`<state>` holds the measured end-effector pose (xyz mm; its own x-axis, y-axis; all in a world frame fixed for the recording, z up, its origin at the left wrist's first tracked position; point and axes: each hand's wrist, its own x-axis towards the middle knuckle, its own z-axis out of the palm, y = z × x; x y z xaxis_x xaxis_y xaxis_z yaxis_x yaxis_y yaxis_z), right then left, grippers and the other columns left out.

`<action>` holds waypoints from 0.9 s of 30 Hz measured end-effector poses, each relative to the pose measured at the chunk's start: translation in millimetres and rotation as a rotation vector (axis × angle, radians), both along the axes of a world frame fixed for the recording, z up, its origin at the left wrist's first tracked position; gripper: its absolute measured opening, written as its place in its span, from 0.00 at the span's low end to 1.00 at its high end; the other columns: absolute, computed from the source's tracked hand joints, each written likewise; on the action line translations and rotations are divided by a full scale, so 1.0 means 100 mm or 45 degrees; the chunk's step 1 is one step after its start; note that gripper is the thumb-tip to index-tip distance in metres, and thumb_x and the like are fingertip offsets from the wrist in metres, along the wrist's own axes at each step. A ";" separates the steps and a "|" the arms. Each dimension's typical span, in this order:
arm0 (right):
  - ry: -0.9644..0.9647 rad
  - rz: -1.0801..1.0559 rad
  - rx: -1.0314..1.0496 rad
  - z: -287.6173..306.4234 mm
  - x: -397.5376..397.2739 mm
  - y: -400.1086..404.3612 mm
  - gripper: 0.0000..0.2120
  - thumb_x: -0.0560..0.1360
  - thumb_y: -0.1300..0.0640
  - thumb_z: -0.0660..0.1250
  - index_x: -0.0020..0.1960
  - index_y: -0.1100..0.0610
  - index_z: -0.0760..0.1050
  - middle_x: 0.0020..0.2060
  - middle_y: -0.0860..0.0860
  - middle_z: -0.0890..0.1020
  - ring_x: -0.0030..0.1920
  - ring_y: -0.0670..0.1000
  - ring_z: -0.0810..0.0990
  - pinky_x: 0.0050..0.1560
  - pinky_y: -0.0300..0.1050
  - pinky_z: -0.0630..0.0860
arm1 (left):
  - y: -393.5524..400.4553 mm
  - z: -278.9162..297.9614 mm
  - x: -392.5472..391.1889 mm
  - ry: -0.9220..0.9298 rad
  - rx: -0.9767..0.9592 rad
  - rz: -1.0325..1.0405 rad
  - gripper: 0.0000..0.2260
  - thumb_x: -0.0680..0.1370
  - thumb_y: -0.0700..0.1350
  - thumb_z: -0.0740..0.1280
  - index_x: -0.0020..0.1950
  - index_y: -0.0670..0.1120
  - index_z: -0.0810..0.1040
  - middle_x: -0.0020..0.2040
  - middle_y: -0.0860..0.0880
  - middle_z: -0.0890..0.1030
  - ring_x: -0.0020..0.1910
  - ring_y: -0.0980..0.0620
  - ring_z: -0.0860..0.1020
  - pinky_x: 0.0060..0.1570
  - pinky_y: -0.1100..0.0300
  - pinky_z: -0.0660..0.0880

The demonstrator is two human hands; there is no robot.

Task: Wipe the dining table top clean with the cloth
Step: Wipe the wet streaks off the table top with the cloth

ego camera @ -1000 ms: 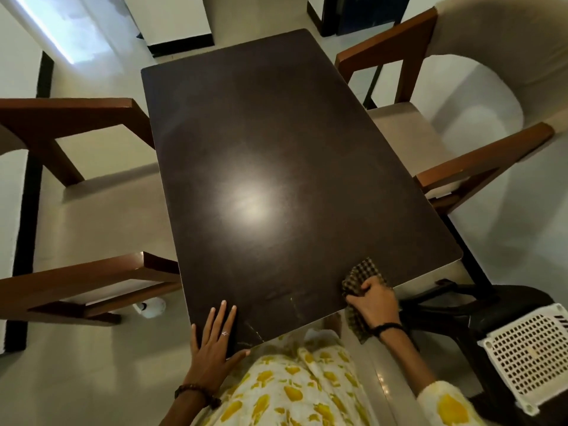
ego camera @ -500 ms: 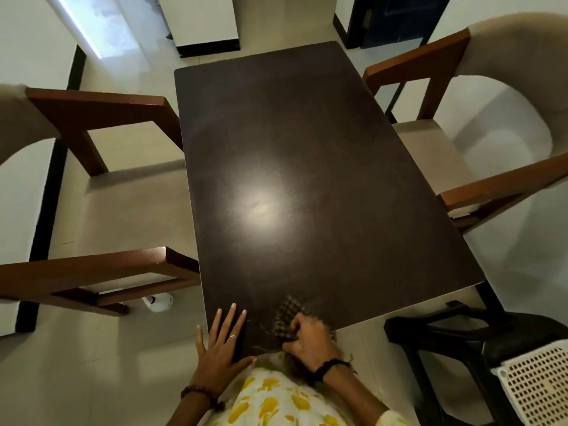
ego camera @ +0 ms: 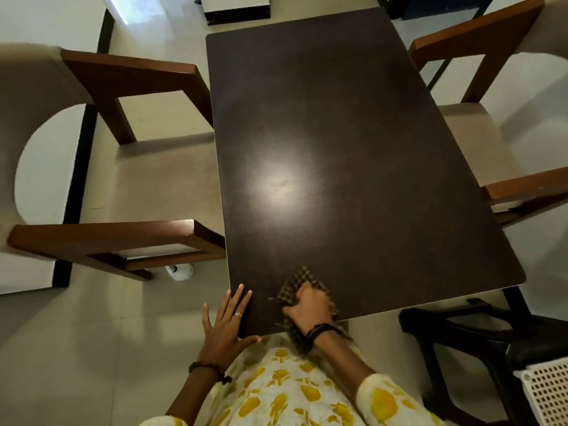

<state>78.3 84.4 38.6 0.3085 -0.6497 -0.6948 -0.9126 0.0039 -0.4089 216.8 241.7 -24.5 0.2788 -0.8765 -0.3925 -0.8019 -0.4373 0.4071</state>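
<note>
Seen from the head camera, a person is leaning over a dark dining table top (ego camera: 353, 155), the right hand (ego camera: 309, 309) curling shut over a bunched checked cloth (ego camera: 302, 279) and pressing it to the near edge of the surface. The cloth is sitting partly under that hand, one corner poking out ahead of the knuckles and another part trailing off the edge toward the body. Just beside it, the left hand (ego camera: 226, 324) is lying flat and fully open, fingers spread on the near corner, holding nothing and bracing the table. Wooden-armed chairs (ego camera: 129, 75) are flanking both hands. The risk here is that the trailing cloth is likely to drag off the edge, pushing any crumbs onto the floor or clothing instead of gathering them.
</note>
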 end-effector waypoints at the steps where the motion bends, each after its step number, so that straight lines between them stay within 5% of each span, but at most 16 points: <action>1: -0.030 0.045 0.032 -0.01 0.15 0.14 0.24 0.71 0.52 0.71 0.62 0.60 0.69 0.59 0.57 0.77 0.60 0.56 0.76 0.56 0.45 0.73 | 0.00 0.00 0.00 0.002 -0.006 0.005 0.39 0.68 0.74 0.50 0.73 0.61 0.41 0.74 0.63 0.38 0.72 0.61 0.38 0.65 0.44 0.36; 5: -0.149 0.148 0.148 0.00 0.43 0.39 0.22 0.70 0.54 0.71 0.60 0.60 0.68 0.59 0.57 0.76 0.60 0.57 0.75 0.57 0.46 0.73 | 0.04 -0.02 -0.01 0.054 -0.105 0.141 0.40 0.67 0.75 0.50 0.71 0.64 0.35 0.72 0.64 0.35 0.71 0.66 0.40 0.66 0.42 0.35; 9: -0.214 0.102 0.131 0.01 0.17 0.19 0.20 0.70 0.54 0.71 0.58 0.55 0.68 0.59 0.55 0.76 0.58 0.53 0.75 0.56 0.43 0.72 | 0.07 -0.05 -0.07 0.068 -0.083 0.316 0.48 0.62 0.78 0.54 0.73 0.58 0.38 0.76 0.55 0.44 0.71 0.61 0.45 0.67 0.42 0.36; 15: -0.029 0.000 -0.263 -0.01 -0.30 -0.24 0.31 0.70 0.47 0.70 0.68 0.53 0.62 0.60 0.54 0.78 0.61 0.56 0.76 0.60 0.51 0.71 | 0.06 0.01 -0.13 0.208 -0.036 0.472 0.53 0.54 0.82 0.49 0.70 0.57 0.39 0.74 0.53 0.53 0.73 0.52 0.52 0.67 0.45 0.33; 20: 0.081 0.504 -0.348 -0.06 -0.09 0.01 0.35 0.76 0.46 0.62 0.76 0.54 0.49 0.67 0.52 0.69 0.68 0.54 0.66 0.68 0.54 0.61 | 0.08 -0.04 -0.19 0.327 -0.044 0.601 0.56 0.52 0.82 0.52 0.73 0.55 0.41 0.71 0.58 0.60 0.70 0.56 0.61 0.67 0.47 0.34; 23: 0.017 0.782 -0.339 -0.10 0.16 0.24 0.34 0.77 0.48 0.61 0.76 0.55 0.49 0.67 0.54 0.67 0.68 0.55 0.64 0.68 0.56 0.58 | 0.10 -0.02 -0.27 0.391 -0.008 0.716 0.52 0.55 0.75 0.56 0.74 0.54 0.49 0.66 0.56 0.72 0.68 0.55 0.66 0.68 0.47 0.38; 27: -0.135 0.999 -0.394 -0.15 0.44 0.44 0.32 0.76 0.51 0.62 0.75 0.56 0.53 0.64 0.56 0.64 0.65 0.57 0.64 0.64 0.57 0.59 | 0.09 0.00 -0.34 0.470 -0.016 0.871 0.43 0.63 0.67 0.64 0.73 0.51 0.57 0.65 0.51 0.74 0.66 0.54 0.69 0.68 0.50 0.42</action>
